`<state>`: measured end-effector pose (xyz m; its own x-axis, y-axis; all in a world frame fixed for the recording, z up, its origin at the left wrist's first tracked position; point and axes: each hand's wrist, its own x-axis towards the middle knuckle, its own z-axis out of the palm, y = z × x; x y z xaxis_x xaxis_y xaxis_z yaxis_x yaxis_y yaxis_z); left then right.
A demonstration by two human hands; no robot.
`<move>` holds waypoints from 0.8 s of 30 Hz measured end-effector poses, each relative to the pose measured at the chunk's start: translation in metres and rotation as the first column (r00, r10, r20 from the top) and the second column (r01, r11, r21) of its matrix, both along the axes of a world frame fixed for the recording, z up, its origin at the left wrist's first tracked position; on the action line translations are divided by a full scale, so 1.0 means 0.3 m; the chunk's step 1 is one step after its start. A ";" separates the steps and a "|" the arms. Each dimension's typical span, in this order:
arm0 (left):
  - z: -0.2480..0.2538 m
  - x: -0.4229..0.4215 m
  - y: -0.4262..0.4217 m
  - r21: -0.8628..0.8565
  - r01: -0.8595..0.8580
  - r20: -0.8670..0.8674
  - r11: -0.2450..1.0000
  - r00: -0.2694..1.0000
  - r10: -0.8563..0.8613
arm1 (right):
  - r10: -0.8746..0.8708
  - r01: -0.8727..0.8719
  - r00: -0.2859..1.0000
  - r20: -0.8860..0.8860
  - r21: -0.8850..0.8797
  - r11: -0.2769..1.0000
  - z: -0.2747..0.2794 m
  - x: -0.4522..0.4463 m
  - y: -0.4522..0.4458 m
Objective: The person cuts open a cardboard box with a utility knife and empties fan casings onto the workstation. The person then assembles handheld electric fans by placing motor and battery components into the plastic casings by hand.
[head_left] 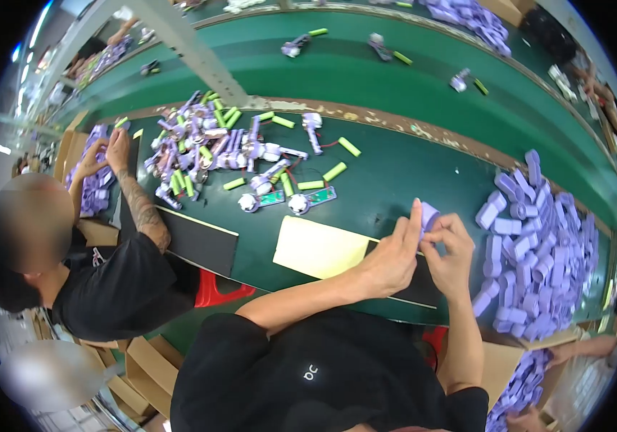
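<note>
Both of my hands are together above the green table, to the right of the yellow sheet. My left hand is closed on one side of a small purple part, with one finger pointing up along it. Its other side is pinched by the fingers of my right hand. A big heap of purple parts lies to the right of my hands. On the left is a pile of purple assemblies with green cylinders and wires. Two assemblies with green circuit boards lie at its near edge.
A yellow sheet and black mats lie along the table's near edge. At the left a co-worker handles parts. Beyond a raised rim, a green belt carries assemblies. A metal post stands at upper left.
</note>
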<state>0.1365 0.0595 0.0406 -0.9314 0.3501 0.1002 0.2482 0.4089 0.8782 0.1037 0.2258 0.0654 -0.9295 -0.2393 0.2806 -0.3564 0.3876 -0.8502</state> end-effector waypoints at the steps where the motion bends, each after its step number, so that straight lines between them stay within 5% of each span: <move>1: 0.004 -0.004 -0.006 0.008 -0.005 0.005 1.000 1.000 0.005 | 0.011 -0.010 0.999 -0.031 0.004 1.000 -0.017 -0.002 0.000; 5: -0.016 0.000 0.005 0.114 -0.063 -0.031 0.991 0.997 0.067 | -0.057 0.074 0.973 0.223 -0.067 0.995 0.018 0.009 -0.036; 7: -0.004 -0.013 0.004 0.189 -0.079 0.026 0.979 0.997 0.076 | -0.130 0.135 0.984 0.120 -0.033 0.990 0.044 0.011 -0.066; 8: -0.005 -0.026 -0.005 0.196 -0.107 -0.053 0.975 0.991 0.120 | -0.177 0.178 0.981 0.077 -0.014 0.984 0.059 0.022 -0.080; 9: -0.011 -0.038 -0.006 0.211 -0.127 -0.123 0.969 0.980 0.155 | -0.291 0.319 0.930 0.226 -0.095 0.943 0.085 0.026 -0.096; 10: -0.018 -0.042 0.003 0.236 -0.132 -0.181 0.963 0.967 0.177 | -0.328 0.328 0.940 0.093 0.012 0.945 0.106 0.019 -0.087; 12: -0.017 -0.038 -0.014 0.550 -0.084 0.166 0.831 0.986 -0.010 | -0.282 0.282 0.959 -0.016 -0.033 0.959 0.154 0.009 -0.067; 14: 0.044 -0.037 -0.033 0.689 -0.157 0.341 0.707 0.932 -0.125 | -0.191 0.189 0.982 -0.007 -0.087 0.978 0.191 0.018 -0.031; 24: 0.129 -0.026 -0.023 0.664 -0.173 0.317 0.728 0.946 -0.065 | -0.210 0.210 0.976 0.063 0.004 0.978 0.138 0.054 0.077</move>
<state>0.1289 0.0527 0.0793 -0.9691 0.2466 0.0052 -0.0759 -0.3180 0.9450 0.1199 0.2489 0.1069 -0.9747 -0.0361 0.2205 -0.2131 0.4462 -0.8692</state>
